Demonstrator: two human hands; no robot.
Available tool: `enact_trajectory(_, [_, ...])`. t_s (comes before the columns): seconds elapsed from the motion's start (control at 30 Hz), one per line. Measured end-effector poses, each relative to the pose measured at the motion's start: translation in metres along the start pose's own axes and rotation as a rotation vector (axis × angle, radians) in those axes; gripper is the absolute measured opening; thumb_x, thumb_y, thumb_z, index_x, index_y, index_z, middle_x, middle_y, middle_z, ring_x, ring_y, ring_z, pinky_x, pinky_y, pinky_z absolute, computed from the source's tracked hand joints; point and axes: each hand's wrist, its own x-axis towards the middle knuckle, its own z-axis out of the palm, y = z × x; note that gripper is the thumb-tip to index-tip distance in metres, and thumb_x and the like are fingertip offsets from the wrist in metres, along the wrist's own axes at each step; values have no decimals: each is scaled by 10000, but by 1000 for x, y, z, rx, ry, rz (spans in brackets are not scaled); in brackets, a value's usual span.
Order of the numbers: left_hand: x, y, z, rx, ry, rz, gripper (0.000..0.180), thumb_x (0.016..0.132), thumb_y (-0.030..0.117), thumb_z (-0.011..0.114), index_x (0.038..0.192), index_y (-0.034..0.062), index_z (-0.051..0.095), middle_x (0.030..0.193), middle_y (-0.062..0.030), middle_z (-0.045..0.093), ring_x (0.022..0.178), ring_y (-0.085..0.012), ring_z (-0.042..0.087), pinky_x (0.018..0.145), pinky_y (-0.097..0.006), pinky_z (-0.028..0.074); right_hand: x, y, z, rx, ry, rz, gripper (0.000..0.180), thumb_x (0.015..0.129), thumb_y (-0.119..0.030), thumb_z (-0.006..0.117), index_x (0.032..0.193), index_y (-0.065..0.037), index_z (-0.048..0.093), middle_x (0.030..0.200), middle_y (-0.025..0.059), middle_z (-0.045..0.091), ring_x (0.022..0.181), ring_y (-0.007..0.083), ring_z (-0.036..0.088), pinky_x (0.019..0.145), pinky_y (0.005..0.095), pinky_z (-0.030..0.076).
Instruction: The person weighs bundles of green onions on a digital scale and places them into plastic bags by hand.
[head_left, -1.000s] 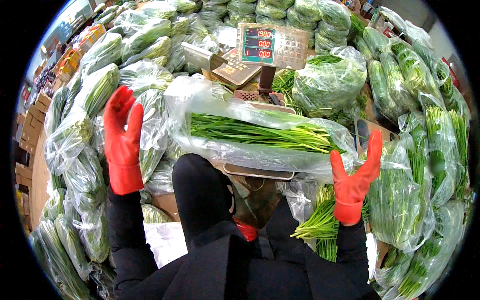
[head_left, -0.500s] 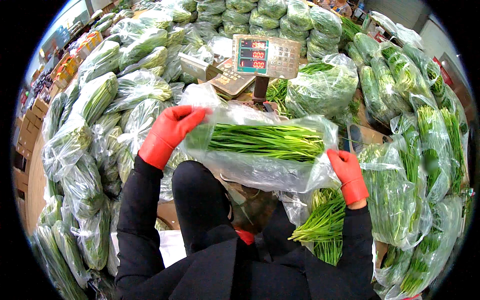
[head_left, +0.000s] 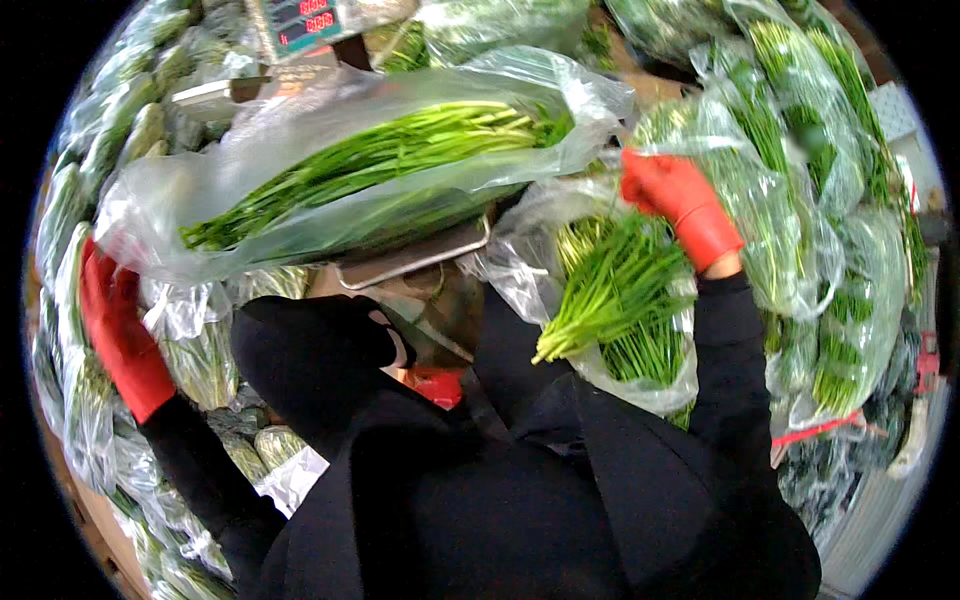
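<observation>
A long clear plastic bag (head_left: 300,265) holding a bundle of green leafy stalks (head_left: 370,160), much like garlic chives, stretches slantwise between my hands. My left hand (head_left: 122,335), in a red rubber glove, is closed on the bag's left end; motion blurs its fingertips. At the right end my right hand (head_left: 685,208), gloved alike, makes a fist with the edge of the film in it. Just below that fist, more loose green stalks (head_left: 620,285) lie in an opened plastic bag (head_left: 520,235) beside my lap.
Behind the held bag stands a scale with a lit display (head_left: 300,22). A metal frame edge (head_left: 415,262) shows under the bag. Bagged greens (head_left: 195,345) are heaped on the left, and more filled bags (head_left: 870,275) line the right side.
The left hand has swung out left and down, and the right hand has risen in the picture. The bag now slants and is stretched longer. The view has tipped downward and turned right.
</observation>
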Motion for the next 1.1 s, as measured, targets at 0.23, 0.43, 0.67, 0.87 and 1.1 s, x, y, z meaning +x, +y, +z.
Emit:
enact_trajectory(0.23, [-74, -30, -9, 135, 414, 37, 323, 920, 208, 468, 1171, 13, 531, 958, -91, 591, 793, -154, 564, 751, -256, 450, -134, 107, 102, 508, -557, 686, 437, 894, -341, 501, 1169, -4, 539, 733, 174, 637, 578, 219, 644, 542, 316, 521])
enact_trajectory(0.43, [-93, -48, 19, -130, 238, -106, 286, 904, 159, 518, 1146, 11, 551, 832, -63, 615, 692, -107, 558, 676, -227, 449, -121, 126, 149, 566, -497, 644, 462, 863, -425, 526, 922, 32, 564, 602, 132, 557, 479, 238, 596, 519, 348, 517])
enact_trajectory(0.67, [-99, -19, 51, -26, 148, -2, 297, 913, 132, 487, 1164, -19, 533, 819, -73, 629, 661, -97, 540, 685, -234, 432, -153, 183, 128, 1074, -251, 607, 258, 829, -199, 529, 887, 49, 569, 786, 165, 622, 720, 294, 645, 664, 379, 526])
enact_trajectory(0.87, [-106, -22, 46, -34, 154, -26, 295, 907, 132, 495, 1154, -23, 541, 813, -73, 627, 652, -99, 535, 674, -230, 428, -205, 207, 89, 1724, 150, 716, 269, 887, -175, 473, 1023, 46, 541, 698, 36, 587, 537, 114, 526, 504, 239, 434])
enact_trajectory(1.1, [-121, 5, 88, 13, 8, -49, 253, 898, 104, 491, 1102, -20, 573, 781, -81, 614, 638, -115, 556, 613, -228, 434, -205, 98, -5, 2219, 86, 178, 377, 950, -169, 373, 1266, 37, 391, 790, 34, 584, 525, 65, 480, 508, 245, 415])
